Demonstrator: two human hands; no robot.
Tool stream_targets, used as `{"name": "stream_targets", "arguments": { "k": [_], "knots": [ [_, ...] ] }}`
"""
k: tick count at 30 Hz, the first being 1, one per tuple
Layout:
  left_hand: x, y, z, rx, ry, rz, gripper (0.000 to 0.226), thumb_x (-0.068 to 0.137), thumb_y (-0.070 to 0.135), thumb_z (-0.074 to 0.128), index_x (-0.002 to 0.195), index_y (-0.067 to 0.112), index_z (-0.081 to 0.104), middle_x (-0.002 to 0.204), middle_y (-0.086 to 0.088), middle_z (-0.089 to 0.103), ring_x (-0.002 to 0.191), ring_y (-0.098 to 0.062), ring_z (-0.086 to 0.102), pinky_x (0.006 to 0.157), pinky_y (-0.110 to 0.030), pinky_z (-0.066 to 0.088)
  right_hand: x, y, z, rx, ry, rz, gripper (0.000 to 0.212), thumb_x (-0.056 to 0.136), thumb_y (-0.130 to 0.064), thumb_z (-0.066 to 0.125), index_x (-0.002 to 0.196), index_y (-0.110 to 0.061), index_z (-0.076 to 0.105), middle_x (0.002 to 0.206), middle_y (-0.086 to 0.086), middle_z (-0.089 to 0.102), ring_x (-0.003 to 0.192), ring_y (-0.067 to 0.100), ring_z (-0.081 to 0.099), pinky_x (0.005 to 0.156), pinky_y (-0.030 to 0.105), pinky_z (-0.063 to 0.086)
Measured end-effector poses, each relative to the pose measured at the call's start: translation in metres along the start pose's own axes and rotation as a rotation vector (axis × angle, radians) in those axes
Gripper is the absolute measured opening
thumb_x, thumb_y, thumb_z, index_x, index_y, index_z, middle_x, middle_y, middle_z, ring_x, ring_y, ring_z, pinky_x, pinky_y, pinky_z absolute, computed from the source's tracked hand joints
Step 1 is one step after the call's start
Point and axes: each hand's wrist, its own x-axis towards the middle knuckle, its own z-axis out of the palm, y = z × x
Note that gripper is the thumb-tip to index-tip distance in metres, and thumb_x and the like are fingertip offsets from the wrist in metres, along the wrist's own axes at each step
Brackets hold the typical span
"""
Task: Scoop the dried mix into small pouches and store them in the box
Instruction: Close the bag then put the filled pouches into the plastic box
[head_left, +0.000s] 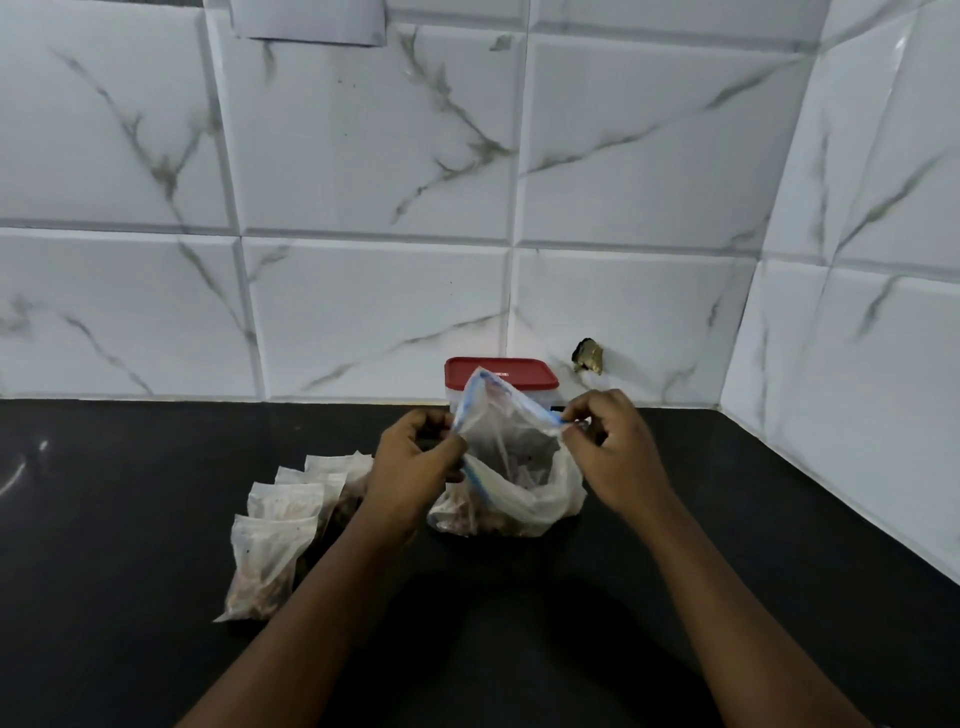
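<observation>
The left hand (415, 457) is pinching the left edge of the big bag (519, 488). Its grip is grasping the thin plastic near the blue strip at the top. The right hand (613, 452) is pinching the right edge of the same bag, so its grip is grasping the plastic too. The two hands are holding the edges apart, and the mouth of the bag is gaping wide open between them.

The big bag is sitting on the black tabletop (156, 519), in the middle, just in front of the box (545, 397). The dried mix (467, 517) is lying in the bottom of the bag. It is looking brown and crumbly through the cloudy plastic.

The box is standing right behind the bag, against the wall. It is wearing its red lid (514, 370), and the lid is sitting flat on top. The raised edge of the bag is hiding part of the box.

The small pouches (280, 525) are lying in a row on the tabletop to the left of the bag. They are overlapping each other, and the left arm is covering part of the far ones. Brown mix is showing through them.

White tiles (363, 156) with grey lines are covering the wall behind. A small brass thing (588, 357) is sticking out of the wall, just to the right of the box.
</observation>
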Motion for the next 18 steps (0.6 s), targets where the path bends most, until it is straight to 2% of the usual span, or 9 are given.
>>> {"name": "stream_targets", "arguments": {
  "k": [2,4,7,9,12,14,16,18],
  "knots": [
    [-0.003,0.000,0.004,-0.033,-0.091,0.002,0.012,0.095,0.003,0.070,0.106,0.007,0.070,0.093,-0.015,0.071,0.071,-0.019,0.068,0.064,-0.032,0.057,-0.001,0.001,0.005,-0.061,-0.122,-0.002,0.012,0.091,-0.011,0.072,0.092,-0.022,0.067,0.101,-0.007,0.059,0.084,0.001,0.058,0.072,0.012,0.043],
    [-0.006,0.000,0.008,-0.062,-0.165,-0.032,0.014,0.095,0.007,0.073,0.108,0.006,0.070,0.092,-0.011,0.071,0.072,-0.019,0.067,0.064,-0.034,0.055,-0.003,0.000,0.007,-0.124,-0.177,-0.017,0.008,0.092,-0.016,0.072,0.095,-0.023,0.069,0.100,-0.013,0.058,0.089,0.001,0.056,0.074,0.016,0.042],
    [-0.005,-0.002,0.009,-0.121,-0.189,-0.096,0.010,0.093,0.015,0.076,0.093,0.006,0.071,0.080,-0.003,0.067,0.072,-0.015,0.060,0.061,-0.029,0.046,-0.005,-0.003,0.008,-0.042,-0.213,0.031,0.010,0.094,-0.018,0.072,0.097,-0.027,0.070,0.095,-0.015,0.066,0.084,-0.002,0.062,0.071,0.013,0.045],
    [-0.004,0.000,0.007,-0.199,-0.220,-0.156,0.016,0.094,0.019,0.074,0.085,0.007,0.068,0.078,-0.006,0.066,0.072,-0.018,0.058,0.060,-0.029,0.043,-0.006,-0.004,0.008,-0.025,-0.233,0.051,0.013,0.095,-0.018,0.072,0.101,-0.029,0.072,0.087,-0.012,0.067,0.075,-0.003,0.061,0.065,0.010,0.044],
    [-0.004,0.003,0.003,-0.277,-0.231,-0.218,0.023,0.096,0.013,0.071,0.075,0.009,0.063,0.074,-0.006,0.068,0.066,-0.019,0.059,0.060,-0.030,0.044,-0.005,-0.004,0.006,-0.091,-0.245,0.009,0.016,0.094,-0.016,0.070,0.106,-0.024,0.075,0.087,-0.012,0.062,0.078,-0.006,0.058,0.066,0.009,0.042],
    [-0.004,0.002,0.001,-0.099,-0.132,-0.122,0.024,0.093,0.009,0.072,0.072,0.010,0.060,0.069,-0.005,0.065,0.062,-0.022,0.057,0.057,-0.031,0.048,-0.002,-0.001,0.002,-0.204,-0.206,-0.046,0.013,0.092,-0.014,0.069,0.102,-0.020,0.074,0.091,-0.012,0.060,0.085,-0.001,0.056,0.068,0.012,0.040],
    [-0.001,-0.001,-0.004,0.329,0.022,0.083,0.019,0.087,0.011,0.074,0.075,0.011,0.058,0.071,-0.004,0.064,0.063,-0.024,0.058,0.057,-0.034,0.050,0.003,0.004,-0.005,-0.340,-0.088,-0.108,0.011,0.090,-0.010,0.069,0.099,-0.017,0.070,0.094,-0.008,0.057,0.089,0.008,0.055,0.074,0.020,0.045],
    [0.000,-0.001,-0.009,0.642,0.163,0.257,0.022,0.083,0.010,0.071,0.073,0.018,0.054,0.074,0.003,0.056,0.066,-0.011,0.054,0.058,-0.023,0.041,0.007,0.009,-0.014,-0.391,0.059,-0.144,0.012,0.089,-0.003,0.067,0.098,-0.011,0.067,0.097,-0.003,0.054,0.087,0.018,0.056,0.075,0.033,0.052]
  ]
}}
